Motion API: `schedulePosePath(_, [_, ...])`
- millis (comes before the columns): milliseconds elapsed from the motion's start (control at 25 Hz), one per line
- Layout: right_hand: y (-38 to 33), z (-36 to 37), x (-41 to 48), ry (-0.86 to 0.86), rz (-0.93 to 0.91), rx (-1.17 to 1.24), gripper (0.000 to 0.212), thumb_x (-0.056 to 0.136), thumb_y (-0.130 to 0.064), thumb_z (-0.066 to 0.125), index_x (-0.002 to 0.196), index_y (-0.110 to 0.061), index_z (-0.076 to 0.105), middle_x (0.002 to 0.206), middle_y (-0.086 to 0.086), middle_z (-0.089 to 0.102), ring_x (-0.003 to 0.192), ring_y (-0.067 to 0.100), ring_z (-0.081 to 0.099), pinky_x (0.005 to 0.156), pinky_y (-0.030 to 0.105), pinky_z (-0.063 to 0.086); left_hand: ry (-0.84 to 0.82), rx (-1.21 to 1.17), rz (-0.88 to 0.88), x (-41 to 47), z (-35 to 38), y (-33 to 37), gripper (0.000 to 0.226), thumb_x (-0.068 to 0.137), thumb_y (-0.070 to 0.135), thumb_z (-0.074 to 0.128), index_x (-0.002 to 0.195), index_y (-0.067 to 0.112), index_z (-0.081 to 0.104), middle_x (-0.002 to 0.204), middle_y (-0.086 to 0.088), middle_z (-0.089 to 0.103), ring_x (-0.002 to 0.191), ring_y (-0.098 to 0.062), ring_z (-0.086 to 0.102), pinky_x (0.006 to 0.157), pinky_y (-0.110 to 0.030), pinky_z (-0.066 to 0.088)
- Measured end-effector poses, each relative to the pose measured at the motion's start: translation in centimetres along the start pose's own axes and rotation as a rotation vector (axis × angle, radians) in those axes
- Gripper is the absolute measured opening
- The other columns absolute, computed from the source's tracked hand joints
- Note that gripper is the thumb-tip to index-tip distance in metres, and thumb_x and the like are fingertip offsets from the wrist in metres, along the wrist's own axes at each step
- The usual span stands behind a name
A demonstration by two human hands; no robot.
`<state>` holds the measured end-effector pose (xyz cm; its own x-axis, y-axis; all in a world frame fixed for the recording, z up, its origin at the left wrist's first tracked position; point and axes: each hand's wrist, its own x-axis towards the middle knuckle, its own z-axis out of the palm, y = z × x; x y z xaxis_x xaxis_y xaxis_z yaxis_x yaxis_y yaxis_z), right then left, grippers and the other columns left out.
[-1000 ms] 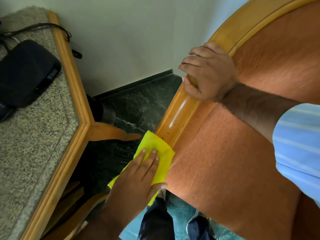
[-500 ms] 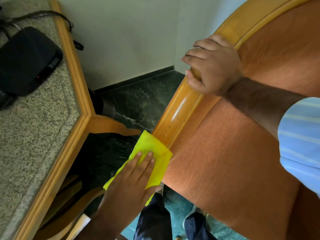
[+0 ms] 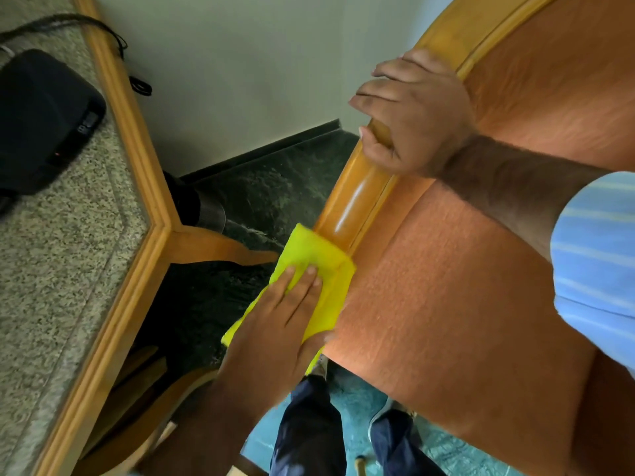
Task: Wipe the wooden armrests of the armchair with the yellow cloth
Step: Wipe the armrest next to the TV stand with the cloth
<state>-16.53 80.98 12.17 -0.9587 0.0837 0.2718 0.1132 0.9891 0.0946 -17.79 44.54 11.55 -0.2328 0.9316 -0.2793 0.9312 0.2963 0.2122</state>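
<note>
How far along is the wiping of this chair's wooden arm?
Midway, at a guess. The left hand presses the yellow cloth flat on the near end of the wooden armrest. The bare stretch beyond it shines, but whether it has been wiped I cannot tell. The part under the gripping right hand, and the curve past it, likely remain. No second armrest is in view.

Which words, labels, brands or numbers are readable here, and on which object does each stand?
No text is readable.
On the black device: a small panel with marks, too blurred to read.
On the yellow cloth, wooden armrest and striped sleeve: no writing visible.
</note>
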Motion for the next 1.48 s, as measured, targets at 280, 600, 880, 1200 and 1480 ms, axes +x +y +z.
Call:
schedulePosePath(280, [0.0, 0.3, -0.2, 0.045, 0.010, -0.010, 0.051, 0.099, -0.046, 0.039, 0.131, -0.014, 0.063, 0.128, 0.003, 0.072, 0.127, 0.030, 0.058, 0.115, 0.049, 0.039, 0.055, 0.031, 0.022, 3.3, 0.0, 0.5, 0.075, 0.107, 0.058, 0.024, 0.153, 0.003, 0.043, 0.164, -0.013, 0.039, 0.154, -0.037, 0.032, 0.119, -0.052, 0.042])
schedulePosePath(600, [0.1, 0.0, 0.0, 0.019, 0.007, -0.013, 0.054, 0.099, -0.049, 0.037, 0.133, -0.016, 0.063, 0.131, 0.003, 0.072, 0.131, 0.028, 0.058, 0.116, 0.047, 0.038, 0.027, 0.028, 0.019, -0.7, 1.2, -0.4, 0.071, 0.108, 0.059, 0.024, 0.157, 0.009, 0.038, 0.168, -0.006, 0.034, 0.157, -0.030, 0.026, 0.121, -0.047, 0.038])
schedulePosePath(880, [0.1, -0.1, -0.1, 0.006, 0.019, 0.003, 0.054, 0.099, -0.048, 0.037, 0.134, -0.015, 0.062, 0.132, 0.002, 0.070, 0.132, 0.029, 0.057, 0.116, 0.048, 0.038, 0.071, 0.053, 0.076, 2.3, 1.1, -0.7, 0.067, 0.109, 0.054, 0.029, 0.155, 0.007, 0.042, 0.166, -0.010, 0.037, 0.155, -0.035, 0.028, 0.117, -0.052, 0.043])
schedulePosePath(1200, [-0.7, -0.8, -0.1, -0.026, 0.015, -0.030, 0.050, 0.097, -0.044, 0.042, 0.131, -0.015, 0.065, 0.130, 0.002, 0.072, 0.132, 0.028, 0.058, 0.118, 0.048, 0.039, 0.036, 0.108, -0.101, 7.3, 0.7, 2.4, 0.092, 0.100, 0.074, 0.015, 0.163, 0.008, 0.013, 0.174, -0.010, 0.012, 0.160, -0.034, 0.010, 0.127, -0.055, 0.025])
schedulePosePath(1480, [-7.4, -4.6, -5.0, 0.259, 0.766, 0.649, 0.036, 0.092, -0.058, 0.065, 0.101, -0.023, 0.061, 0.096, -0.007, 0.063, 0.093, 0.013, 0.060, 0.080, 0.028, 0.050, 0.230, -0.747, -0.527, 4.5, -1.9, -1.5, 0.070, 0.103, 0.060, 0.044, 0.162, 0.030, 0.021, 0.172, 0.007, 0.020, 0.158, -0.009, 0.018, 0.127, -0.029, 0.018])
